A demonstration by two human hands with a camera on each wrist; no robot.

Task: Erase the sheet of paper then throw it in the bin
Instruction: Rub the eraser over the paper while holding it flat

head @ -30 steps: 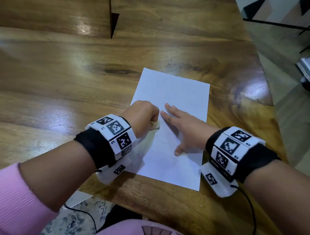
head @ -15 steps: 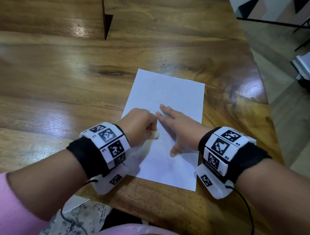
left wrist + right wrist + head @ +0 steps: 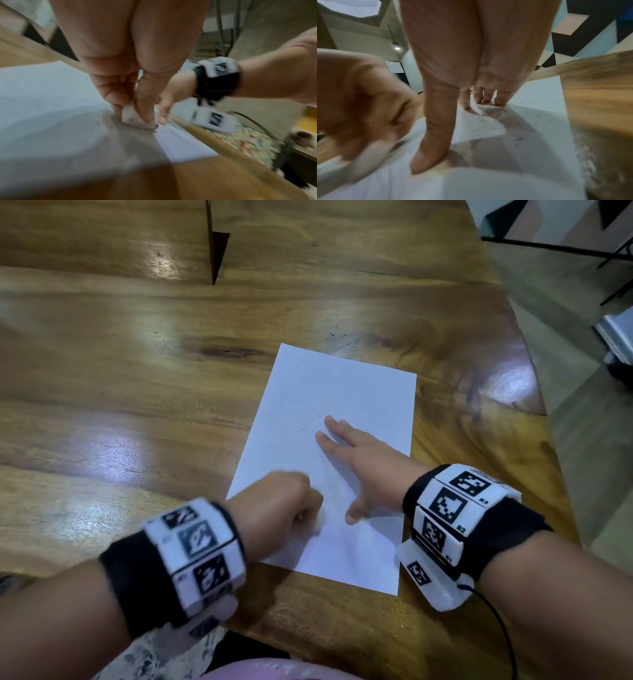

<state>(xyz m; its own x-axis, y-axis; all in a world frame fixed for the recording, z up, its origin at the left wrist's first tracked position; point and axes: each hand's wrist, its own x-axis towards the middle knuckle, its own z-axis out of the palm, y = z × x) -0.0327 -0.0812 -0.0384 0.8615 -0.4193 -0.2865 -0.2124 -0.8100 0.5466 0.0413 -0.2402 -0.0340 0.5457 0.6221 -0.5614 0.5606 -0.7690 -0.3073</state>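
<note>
A white sheet of paper lies on the wooden table, near its right front corner. My left hand grips a small white eraser and presses it on the sheet's lower left part; the hand is blurred. My right hand lies flat on the sheet with fingers spread, thumb down. Dark eraser crumbs are scattered on the paper around the right fingers. No bin is in view.
The table's curved right edge drops to a tiled floor. Dark metal legs and a white object stand on the floor at far right. A dark slot cuts the tabletop at the back.
My left hand with the eraser has slid down the sheet toward me, away from the right fingertips. The right hand has stayed pressed on the paper.
</note>
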